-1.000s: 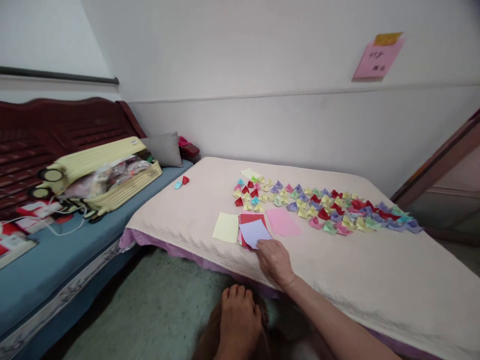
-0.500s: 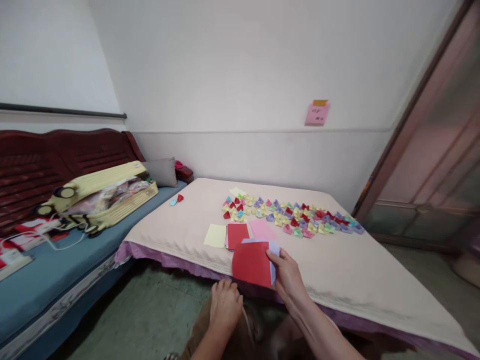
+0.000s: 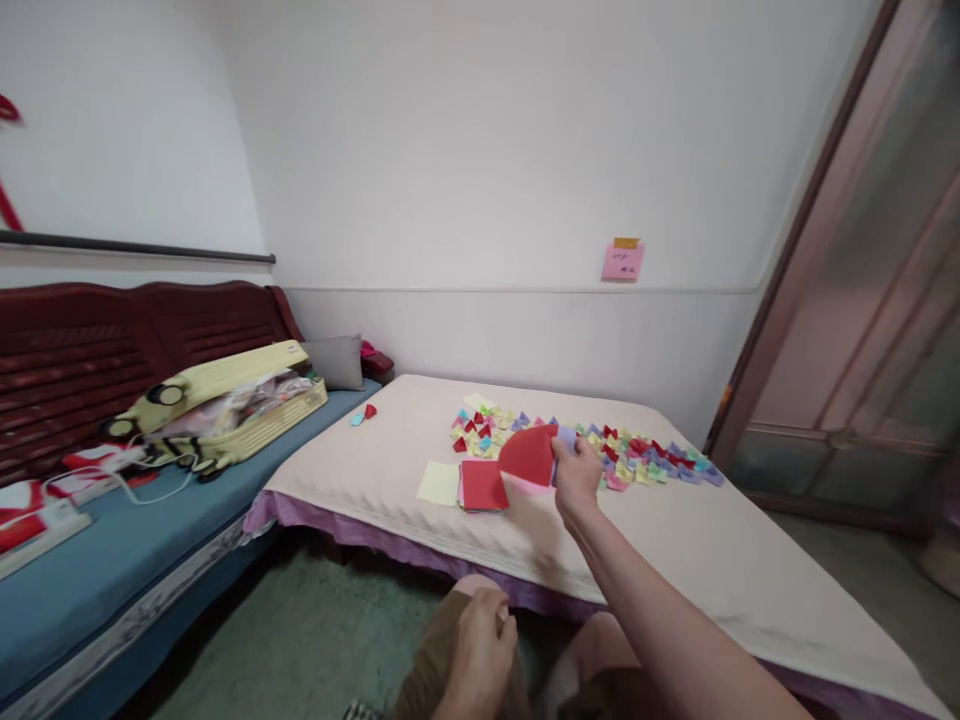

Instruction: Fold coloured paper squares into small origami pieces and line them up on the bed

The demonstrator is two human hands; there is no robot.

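My right hand point(image 3: 579, 472) is raised over the covered table point(image 3: 675, 560), its thumb and fingers closed on square paper sheets. A red sheet point(image 3: 529, 456) faces me, and a lavender sheet point(image 3: 567, 438) sticks out beside it at the grip. Under the held sheets, a pink sheet point(image 3: 531, 487) is partly hidden. Left of it are a stack of paper squares with red on top point(image 3: 484, 485) and pale yellow paper point(image 3: 439, 483). Down on my knee rests my left hand point(image 3: 484, 645), its fingers curled, with nothing visible in them.
Many small folded paper pieces point(image 3: 645, 465) spread across the table behind my right hand. Two more folded pieces point(image 3: 364, 414) lie at the far left corner. A half-open yellow suitcase point(image 3: 247, 405) rests on the blue-covered bench point(image 3: 172, 530). A pink note point(image 3: 622, 262) hangs on the wall.
My right hand has lifted and reached away from me with the red and lavender sheets, which now tilt over the table. My left hand has turned and curled on the knee. The view has shifted.
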